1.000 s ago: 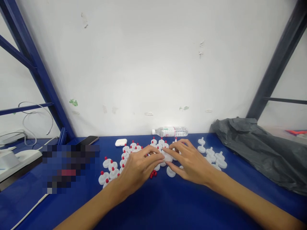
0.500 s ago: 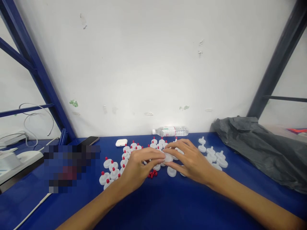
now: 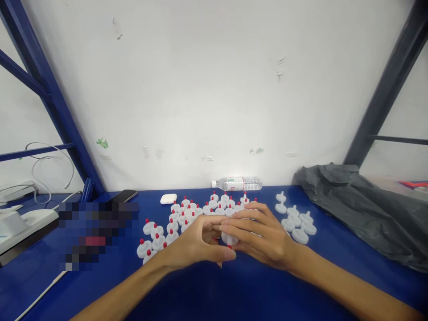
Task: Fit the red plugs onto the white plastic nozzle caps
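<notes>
A white plastic disc (image 3: pixel 230 238) with a stem and a red tip is between my hands, its tip pointing down towards me. My right hand (image 3: pixel 267 234) grips the disc, fingers laid over its top and side. My left hand (image 3: pixel 197 240) curls round from the left, its thumb against the red tip and its forefinger by the disc's upper edge. Behind my hands stand many similar white discs with red tips (image 3: pixel 172 236), pointing up. To the right sits a group of white discs with bare stems (image 3: pixel 294 218).
A clear plastic bottle (image 3: pixel 239 183) lies along the wall. A small white case (image 3: pixel 168 199) and a phone (image 3: pixel 124 196) rest at the back left. Dark plastic sheeting (image 3: pixel 347 209) covers the right side. A power strip (image 3: pixel 40 223) and cables are on the left.
The disc has been tipped so its red tip points down towards me. My left hand has opened wider around it, its thumb moving down onto the tip; my right fingers have closed over it.
</notes>
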### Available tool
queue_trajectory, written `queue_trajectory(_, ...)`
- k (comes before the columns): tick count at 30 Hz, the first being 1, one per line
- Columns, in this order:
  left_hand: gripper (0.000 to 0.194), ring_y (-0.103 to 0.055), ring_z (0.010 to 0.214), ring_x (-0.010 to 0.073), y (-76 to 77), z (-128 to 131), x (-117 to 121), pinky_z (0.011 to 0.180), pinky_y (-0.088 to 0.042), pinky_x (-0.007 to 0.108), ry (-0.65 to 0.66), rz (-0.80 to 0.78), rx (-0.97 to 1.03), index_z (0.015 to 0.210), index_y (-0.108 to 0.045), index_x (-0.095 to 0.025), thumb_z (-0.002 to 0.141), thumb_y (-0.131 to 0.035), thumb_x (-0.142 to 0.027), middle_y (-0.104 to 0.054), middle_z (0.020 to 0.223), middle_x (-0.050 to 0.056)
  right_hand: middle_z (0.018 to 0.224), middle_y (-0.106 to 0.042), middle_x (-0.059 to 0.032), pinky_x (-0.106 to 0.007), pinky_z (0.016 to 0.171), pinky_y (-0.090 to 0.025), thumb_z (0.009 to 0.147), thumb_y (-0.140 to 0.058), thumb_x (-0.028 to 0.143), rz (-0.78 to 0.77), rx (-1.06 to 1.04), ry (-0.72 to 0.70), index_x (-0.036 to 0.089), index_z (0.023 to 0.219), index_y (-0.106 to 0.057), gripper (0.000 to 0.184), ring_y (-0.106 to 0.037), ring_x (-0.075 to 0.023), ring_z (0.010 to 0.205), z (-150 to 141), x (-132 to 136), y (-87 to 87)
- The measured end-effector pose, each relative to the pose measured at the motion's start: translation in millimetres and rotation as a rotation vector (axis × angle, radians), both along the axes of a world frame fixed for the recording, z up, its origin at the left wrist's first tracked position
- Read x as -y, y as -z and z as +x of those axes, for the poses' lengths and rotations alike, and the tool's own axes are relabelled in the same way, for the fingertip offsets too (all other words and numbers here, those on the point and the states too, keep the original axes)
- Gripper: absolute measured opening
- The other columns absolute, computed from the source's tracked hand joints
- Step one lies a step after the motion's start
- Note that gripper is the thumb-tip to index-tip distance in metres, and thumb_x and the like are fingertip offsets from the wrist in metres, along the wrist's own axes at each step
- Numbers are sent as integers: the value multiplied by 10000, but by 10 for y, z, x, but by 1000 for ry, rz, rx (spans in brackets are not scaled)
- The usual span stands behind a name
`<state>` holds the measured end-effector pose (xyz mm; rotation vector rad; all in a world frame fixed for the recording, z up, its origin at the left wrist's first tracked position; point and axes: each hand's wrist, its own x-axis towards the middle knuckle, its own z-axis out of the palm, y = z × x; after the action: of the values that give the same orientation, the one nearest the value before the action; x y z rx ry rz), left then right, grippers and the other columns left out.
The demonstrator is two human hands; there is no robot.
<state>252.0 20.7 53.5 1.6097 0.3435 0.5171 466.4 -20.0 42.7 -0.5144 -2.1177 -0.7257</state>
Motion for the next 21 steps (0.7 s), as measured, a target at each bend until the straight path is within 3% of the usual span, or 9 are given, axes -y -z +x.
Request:
queue_trajectory(3,300,-491,615,70,8,21,29,531,-404,180,-46,55,-27,934,-705,-127,708,-843,-269,-617,779,8,1032,-784,-37,-371,916,-487,972,-621,212,-5,-5,-26,172,1256,-651,288,-673,-178,983,-25,10,16)
queue_trajectory(8,257,-411,504,44,61,15,32,470,-328,173,-62,71,-18,801,-646,-132,716,-831,-288,-508,604,-56,1035,-784,-29,-354,919,-476,951,-636,173,-9,22,-15,178,1200,-680,252,-671,-164,995,-39,45,19)
queue_trajectory(13,298,-455,503,52,56,13,34,469,-410,166,-44,49,-27,845,-654,-130,749,-824,-355,-537,629,-47,1066,-779,-26,-355,919,-474,936,-658,183,27,56,1,191,1185,-689,251,-666,-165,1006,-39,63,-6)
queue_trajectory(16,437,-539,608,103,-3,14,27,510,-494,208,-72,72,-17,1034,-663,-136,796,-765,-489,-621,793,15,1104,-774,-39,-365,954,-456,918,-691,185,24,58,36,190,1176,-681,258,-669,-172,1004,0,33,-34)
queue_trajectory(19,447,-570,651,136,-64,-17,-22,515,-446,226,-269,262,-74,1163,-628,-159,941,-547,-539,-673,878,54,1188,-747,-39,-390,985,-441,924,-688,179,-18,34,126,216,1262,-617,348,-667,-177,1026,122,-61,-67)
queue_trajectory(21,315,-566,674,152,-80,-59,-80,572,-427,257,-434,538,-199,1043,-658,-174,978,-493,-434,-671,817,38,1217,-733,-41,-403,1005,-431,949,-656,186,-68,-7,223,236,1271,-596,331,-667,-181,1051,256,-164,-85)
